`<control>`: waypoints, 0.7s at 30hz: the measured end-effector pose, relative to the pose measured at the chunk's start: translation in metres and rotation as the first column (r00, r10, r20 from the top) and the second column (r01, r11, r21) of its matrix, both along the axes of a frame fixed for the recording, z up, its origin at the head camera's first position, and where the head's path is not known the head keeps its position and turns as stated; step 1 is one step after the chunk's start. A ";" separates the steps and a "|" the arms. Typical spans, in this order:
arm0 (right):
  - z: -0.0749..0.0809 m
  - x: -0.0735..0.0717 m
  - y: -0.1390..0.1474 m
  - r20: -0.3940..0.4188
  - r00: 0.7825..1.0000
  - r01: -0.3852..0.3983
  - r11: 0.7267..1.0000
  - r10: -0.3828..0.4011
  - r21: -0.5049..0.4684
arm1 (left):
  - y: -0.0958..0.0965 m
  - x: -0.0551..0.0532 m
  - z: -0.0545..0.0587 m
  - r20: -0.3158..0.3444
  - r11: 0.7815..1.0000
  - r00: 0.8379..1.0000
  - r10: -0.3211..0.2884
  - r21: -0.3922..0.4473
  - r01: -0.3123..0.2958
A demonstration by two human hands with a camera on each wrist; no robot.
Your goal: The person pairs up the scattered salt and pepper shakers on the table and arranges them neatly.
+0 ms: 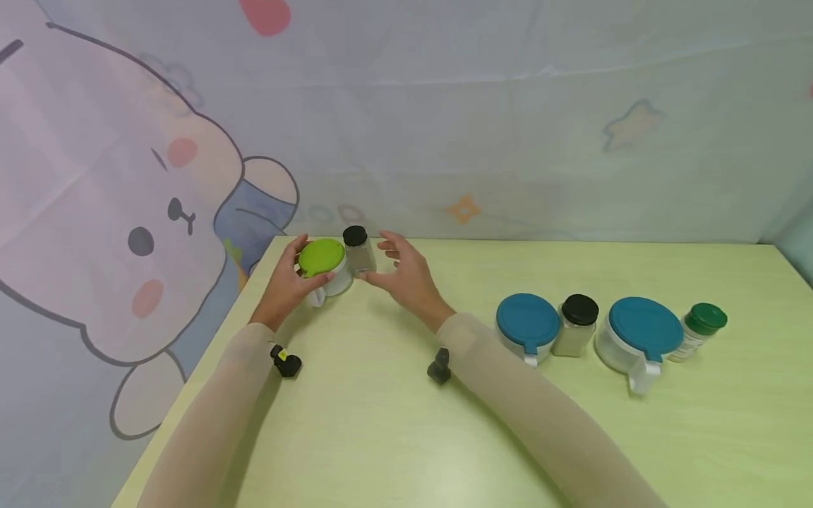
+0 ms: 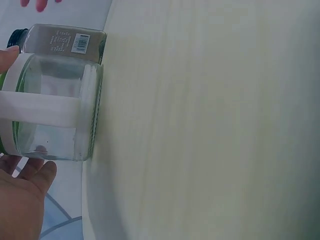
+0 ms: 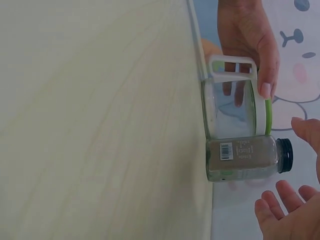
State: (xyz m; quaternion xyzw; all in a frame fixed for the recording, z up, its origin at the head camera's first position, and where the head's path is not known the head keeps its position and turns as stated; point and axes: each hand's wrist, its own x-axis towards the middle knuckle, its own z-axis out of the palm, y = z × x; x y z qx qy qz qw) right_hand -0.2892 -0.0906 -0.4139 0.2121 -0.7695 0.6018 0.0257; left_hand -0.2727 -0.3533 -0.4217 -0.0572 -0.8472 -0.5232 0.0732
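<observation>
Near the far left corner of the table, my left hand grips a clear glass jar with a green lid and a white handle. Its thumb lies at the jar's white collar, with the fingers around the far side. Against this jar stands a square glass spice bottle with a black cap, grey-brown contents and a barcode label. My right hand is beside the bottle, thumb and fingers spread apart. In the right wrist view a gap shows between that hand and the bottle.
To the right stand a blue-lidded jar, another black-capped bottle, a second blue-lidded jar and a green-capped bottle. A patterned cloth hangs behind the pale table. My right forearm passes close to the nearer blue-lidded jar.
</observation>
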 end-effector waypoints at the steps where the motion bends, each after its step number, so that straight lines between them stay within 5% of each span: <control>1: 0.000 -0.001 -0.001 0.003 1.000 -0.002 1.000 0.002 -0.007 | 0.000 0.000 0.000 0.004 1.000 1.000 -0.001 -0.001 0.001; 21: -0.013 -0.023 -0.010 0.043 0.997 -0.056 0.997 0.058 -0.057 | -0.001 -0.002 0.003 0.076 1.000 0.997 0.010 -0.014 -0.009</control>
